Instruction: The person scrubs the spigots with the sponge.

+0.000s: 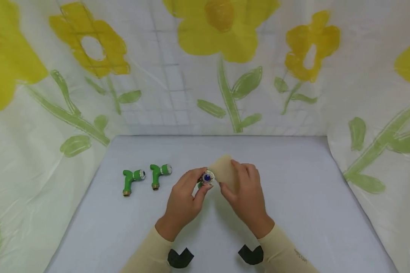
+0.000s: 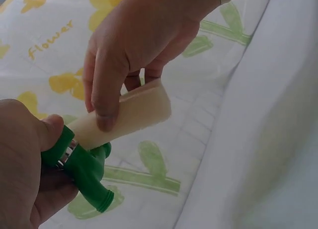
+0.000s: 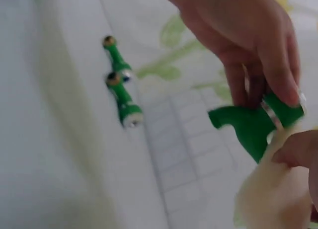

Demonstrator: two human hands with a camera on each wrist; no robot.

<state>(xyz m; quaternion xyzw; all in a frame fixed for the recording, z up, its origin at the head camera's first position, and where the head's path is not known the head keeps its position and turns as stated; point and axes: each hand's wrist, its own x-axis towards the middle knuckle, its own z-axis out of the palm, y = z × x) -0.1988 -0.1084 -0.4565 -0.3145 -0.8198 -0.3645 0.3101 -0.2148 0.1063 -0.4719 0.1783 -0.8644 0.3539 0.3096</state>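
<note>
My left hand (image 1: 182, 199) grips a green garden tap (image 2: 89, 174) by its knob end, fingers and thumb round it. In the head view the knob's silver face with a blue centre (image 1: 207, 177) points up at the camera. My right hand (image 1: 247, 191) pinches a cream, cloth-like sheet (image 1: 223, 172) between thumb and fingers. The sheet curves beside the tap and its edge meets the silver ring near the knob in the left wrist view. In the right wrist view the sheet (image 3: 273, 196) overlaps the tap's lower side.
Two more green taps, one farther left (image 1: 133, 181) and one nearer my hands (image 1: 160, 175), lie on the pale tabletop (image 1: 314, 212). A white sheet with painted yellow flowers (image 1: 222, 19) hangs behind the table and on both sides.
</note>
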